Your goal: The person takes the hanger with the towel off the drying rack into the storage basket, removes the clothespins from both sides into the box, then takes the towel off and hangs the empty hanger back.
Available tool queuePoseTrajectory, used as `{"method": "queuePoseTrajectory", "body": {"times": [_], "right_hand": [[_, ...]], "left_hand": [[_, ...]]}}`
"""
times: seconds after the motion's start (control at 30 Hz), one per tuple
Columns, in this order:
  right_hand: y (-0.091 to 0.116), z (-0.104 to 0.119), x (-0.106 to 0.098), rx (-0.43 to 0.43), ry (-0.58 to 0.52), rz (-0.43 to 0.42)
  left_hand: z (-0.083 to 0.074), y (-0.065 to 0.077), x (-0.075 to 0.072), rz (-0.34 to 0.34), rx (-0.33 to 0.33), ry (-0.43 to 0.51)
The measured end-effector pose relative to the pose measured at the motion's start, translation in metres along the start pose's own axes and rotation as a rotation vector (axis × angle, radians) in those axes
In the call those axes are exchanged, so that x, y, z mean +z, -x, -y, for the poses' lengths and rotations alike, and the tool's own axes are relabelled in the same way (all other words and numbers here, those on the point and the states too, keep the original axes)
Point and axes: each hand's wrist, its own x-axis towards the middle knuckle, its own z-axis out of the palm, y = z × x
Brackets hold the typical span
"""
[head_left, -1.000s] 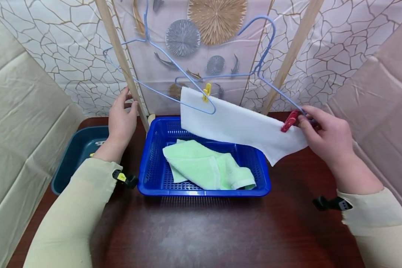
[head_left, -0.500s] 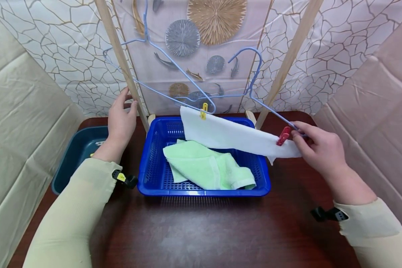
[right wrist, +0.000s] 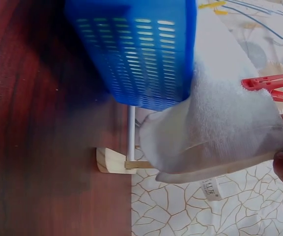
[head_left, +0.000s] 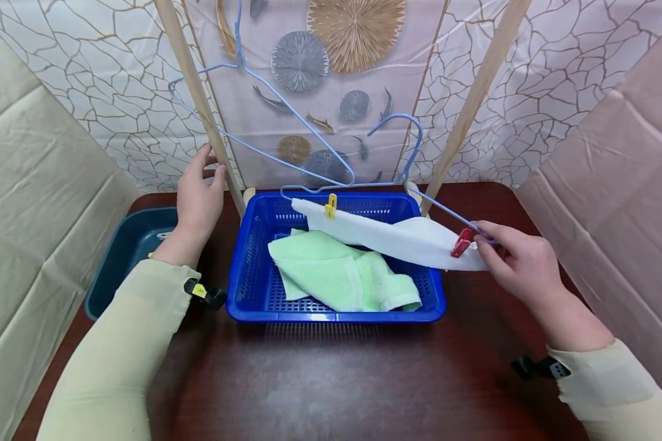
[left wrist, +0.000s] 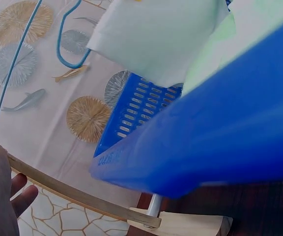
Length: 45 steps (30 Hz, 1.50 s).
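My right hand (head_left: 521, 260) pinches the right end of a blue wire hanger (head_left: 444, 208), beside a red clothespin (head_left: 462, 243). From the hanger a white towel (head_left: 375, 236) hangs, held by that red clothespin and a yellow clothespin (head_left: 331, 206). The towel overlaps the blue basket (head_left: 336, 318), where a light green towel (head_left: 331, 275) lies crumpled. My left hand (head_left: 198, 199) is at the left wooden post (head_left: 198, 98), fingertips right at its side, fingers loosely bent. In the left wrist view its fingers (left wrist: 23, 200) show beside the post.
A second blue hanger (head_left: 287, 104) hangs at upper left. Another wooden post (head_left: 477, 92) slants on the right, behind the basket. A dark teal tray (head_left: 113, 245) with small clips inside stands left, partly hidden by my left arm. Creased cloth walls enclose the dark wooden table (head_left: 309, 380).
My right hand has lowered the hanger and white towel, moving slightly left, so the towel now folds over the basket's back right. My left hand has stayed at the post.
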Motion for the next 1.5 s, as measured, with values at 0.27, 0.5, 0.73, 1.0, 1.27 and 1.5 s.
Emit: {"method": "queuePoseTrajectory", "body": {"times": [0.27,0.5,0.73,1.0,1.27,1.5], "right_hand": [[0.004,-0.001,0.002,-0.092,-0.045,0.011],[-0.002,0.005,-0.001,-0.163,-0.057,0.013],[-0.019,0.009,-0.008,-0.198,-0.066,0.011],[-0.042,0.013,-0.017,-0.214,-0.059,-0.021],[-0.058,0.014,-0.025,-0.195,-0.075,-0.057],[-0.072,0.018,-0.030,-0.152,-0.152,-0.123]], "left_hand": [[0.001,0.001,-0.002,0.000,-0.003,0.000],[0.003,0.002,-0.003,-0.008,0.002,0.011],[-0.001,0.008,-0.010,-0.038,0.013,0.029],[-0.007,0.018,-0.025,-0.099,0.074,0.066],[-0.012,0.035,-0.034,-0.121,0.135,0.080],[-0.025,0.054,-0.040,-0.110,0.200,0.075]]}}
